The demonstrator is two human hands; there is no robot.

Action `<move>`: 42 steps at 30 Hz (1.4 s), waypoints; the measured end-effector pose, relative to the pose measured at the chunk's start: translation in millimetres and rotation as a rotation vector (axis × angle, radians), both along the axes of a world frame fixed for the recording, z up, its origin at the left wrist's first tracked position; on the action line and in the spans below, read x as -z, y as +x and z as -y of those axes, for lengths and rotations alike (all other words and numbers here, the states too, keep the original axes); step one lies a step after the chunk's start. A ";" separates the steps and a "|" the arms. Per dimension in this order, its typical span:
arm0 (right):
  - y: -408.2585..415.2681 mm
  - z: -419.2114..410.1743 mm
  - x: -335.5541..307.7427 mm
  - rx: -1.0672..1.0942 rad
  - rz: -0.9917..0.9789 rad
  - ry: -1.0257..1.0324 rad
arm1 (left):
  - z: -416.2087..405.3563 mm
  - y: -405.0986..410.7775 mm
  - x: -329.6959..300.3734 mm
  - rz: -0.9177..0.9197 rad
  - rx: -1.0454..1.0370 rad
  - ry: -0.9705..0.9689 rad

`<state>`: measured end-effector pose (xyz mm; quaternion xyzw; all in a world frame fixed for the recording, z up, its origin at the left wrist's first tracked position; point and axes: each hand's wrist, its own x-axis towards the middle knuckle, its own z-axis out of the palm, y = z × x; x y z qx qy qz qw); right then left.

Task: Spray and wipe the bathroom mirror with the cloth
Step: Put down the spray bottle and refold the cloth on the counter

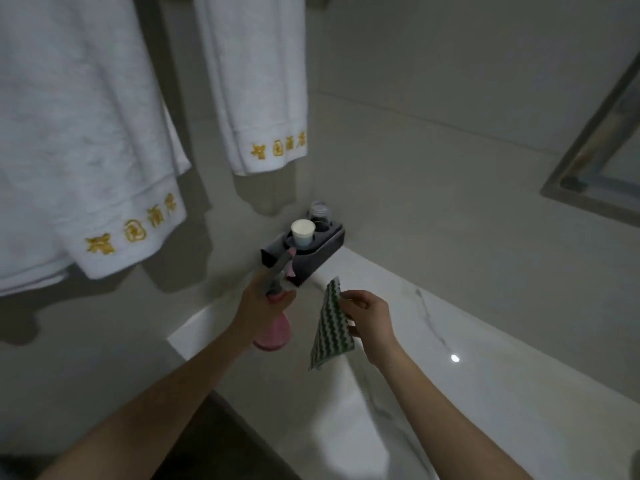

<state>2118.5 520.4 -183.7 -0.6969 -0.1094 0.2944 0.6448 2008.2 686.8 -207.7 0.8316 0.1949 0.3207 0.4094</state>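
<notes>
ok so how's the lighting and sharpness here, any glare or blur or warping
Head view: dim and soft overall; towels cast dark shadows on the wall; one small glare spot on the marble counter; spray bottle in the left hand slightly blurred; wide-angle bends the mirror frame at right.

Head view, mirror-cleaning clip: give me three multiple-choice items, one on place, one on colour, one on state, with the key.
1. Where is the mirror?
A. right edge of view
B. left of the towels
C. under the counter

2. What colour is the spray bottle?
A. blue
B. pink
C. black

3. How is the cloth held?
A. flat on the counter
B. draped on a towel
C. hanging from the right hand

Key: 1 A, its frame shows at right; 2 B, pink body below the left hand; 3 C, fingers pinch its edge.
</notes>
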 end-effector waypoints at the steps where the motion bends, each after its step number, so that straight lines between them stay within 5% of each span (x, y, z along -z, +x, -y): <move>1: 0.4 -9.3 3.4 -0.001 0.006 -0.006 | -11.7 -0.2 6.4 -0.020 -0.038 -0.034; 9: 8.4 -65.6 32.1 0.086 -0.047 0.011 | -94.8 25.6 48.6 -0.130 -0.073 -0.130; 24: 29.3 -102.5 64.8 0.234 -0.037 -0.069 | -150.4 78.9 96.9 -0.148 -0.105 -0.633; 42: 26.5 -86.1 88.6 0.233 -0.052 -0.073 | -154.0 72.1 126.1 -0.113 -0.087 -0.498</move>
